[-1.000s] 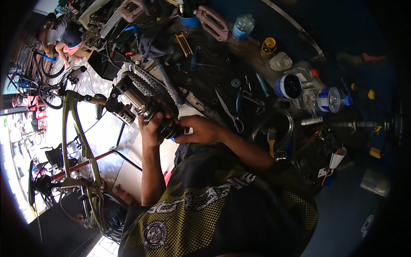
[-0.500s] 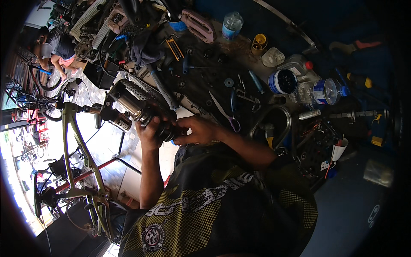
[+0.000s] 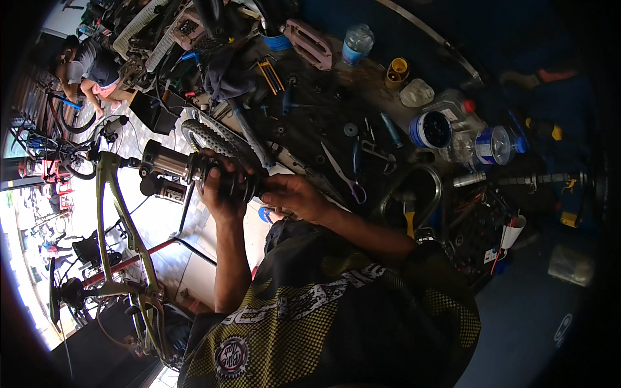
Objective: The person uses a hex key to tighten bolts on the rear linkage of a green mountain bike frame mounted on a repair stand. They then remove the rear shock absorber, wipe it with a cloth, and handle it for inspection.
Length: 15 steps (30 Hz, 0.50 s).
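A bicycle rear shock (image 3: pixel 173 161) with a silver body, a side reservoir and a dark coil end is held in front of my chest. My left hand (image 3: pixel 222 194) is closed around its dark middle part. My right hand (image 3: pixel 299 196) pinches the dark end nearest me, thumb and fingers pressed against it; the fingertips are partly hidden. The shock lies nearly level, its silver end pointing left toward an olive bike frame (image 3: pixel 123 213).
A dark bench to the right holds scissors (image 3: pixel 343 172), hex keys (image 3: pixel 270 75), a blue-and-white tub (image 3: pixel 430 129), plastic bottles (image 3: pixel 495 145) and a brush (image 3: pixel 409 213). A knobby tyre (image 3: pixel 207 139) lies behind the shock. Another person (image 3: pixel 90 71) crouches at far left.
The shock has turned from a downward slant to nearly level, and its silver end has moved left. Both hands keep hold of it. The bench has shifted slightly in view.
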Available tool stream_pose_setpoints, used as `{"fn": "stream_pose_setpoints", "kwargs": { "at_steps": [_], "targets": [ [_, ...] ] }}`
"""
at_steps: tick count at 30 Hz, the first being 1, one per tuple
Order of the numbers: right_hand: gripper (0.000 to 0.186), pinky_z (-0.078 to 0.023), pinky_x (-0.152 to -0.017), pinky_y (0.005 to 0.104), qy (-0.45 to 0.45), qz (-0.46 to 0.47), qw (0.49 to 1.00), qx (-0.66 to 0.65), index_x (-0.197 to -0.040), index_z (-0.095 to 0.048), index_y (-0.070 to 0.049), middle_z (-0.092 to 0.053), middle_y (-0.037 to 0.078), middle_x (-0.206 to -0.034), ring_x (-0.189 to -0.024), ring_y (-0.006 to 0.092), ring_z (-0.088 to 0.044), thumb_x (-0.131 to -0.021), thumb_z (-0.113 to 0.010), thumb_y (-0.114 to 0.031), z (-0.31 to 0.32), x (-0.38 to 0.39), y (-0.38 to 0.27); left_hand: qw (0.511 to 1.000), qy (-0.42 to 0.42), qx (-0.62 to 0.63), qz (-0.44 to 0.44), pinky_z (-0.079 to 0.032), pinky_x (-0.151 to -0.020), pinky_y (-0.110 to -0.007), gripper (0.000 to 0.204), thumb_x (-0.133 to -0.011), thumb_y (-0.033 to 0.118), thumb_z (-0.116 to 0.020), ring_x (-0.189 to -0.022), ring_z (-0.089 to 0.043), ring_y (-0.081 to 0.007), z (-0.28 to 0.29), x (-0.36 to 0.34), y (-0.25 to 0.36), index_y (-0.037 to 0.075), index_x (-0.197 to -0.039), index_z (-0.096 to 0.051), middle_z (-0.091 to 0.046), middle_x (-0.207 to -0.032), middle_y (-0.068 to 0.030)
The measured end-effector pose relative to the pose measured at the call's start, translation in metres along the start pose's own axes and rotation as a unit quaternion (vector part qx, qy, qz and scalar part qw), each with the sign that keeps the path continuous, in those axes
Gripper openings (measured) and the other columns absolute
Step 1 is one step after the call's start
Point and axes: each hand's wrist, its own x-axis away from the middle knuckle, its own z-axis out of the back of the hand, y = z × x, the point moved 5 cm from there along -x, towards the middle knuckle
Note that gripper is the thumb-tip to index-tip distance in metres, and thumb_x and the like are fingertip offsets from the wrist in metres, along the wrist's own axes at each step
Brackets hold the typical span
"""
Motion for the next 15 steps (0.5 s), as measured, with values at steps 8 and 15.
{"fn": "stream_pose_setpoints", "kwargs": {
  "at_steps": [8, 15],
  "targets": [
    [0.027, -0.048, -0.078, 0.0212, 0.005, -0.011, 1.0, 0.0, -0.123, -0.069, 0.002, -0.068, -0.003, -0.097, -0.088, 0.0029, -0.059, -0.101, -0.075, -0.014, -0.005, 0.002, -0.011, 1.0, 0.001, 0.004, -0.008, -0.055, -0.084, -0.048, 0.042, -0.101, 0.027, -0.066, -0.076, -0.057, -0.0205, 0.003, 0.001, 0.003, 0.011, -0.136, -0.049, -0.058, -0.094, -0.0073],
    [0.026, -0.05, -0.078, 0.0224, 0.005, 0.009, 1.0, 0.007, -0.121, -0.069, 0.001, -0.07, -0.001, -0.096, -0.088, 0.0042, -0.06, -0.101, -0.074, -0.014, 0.001, 0.004, -0.005, 1.0, -0.009, 0.026, -0.014, -0.054, -0.085, -0.049, 0.039, -0.103, 0.026, -0.062, -0.079, -0.057, -0.02, 0.002, -0.002, 0.005, 0.011, -0.137, -0.048, -0.057, -0.094, -0.0068]
  ]
}}
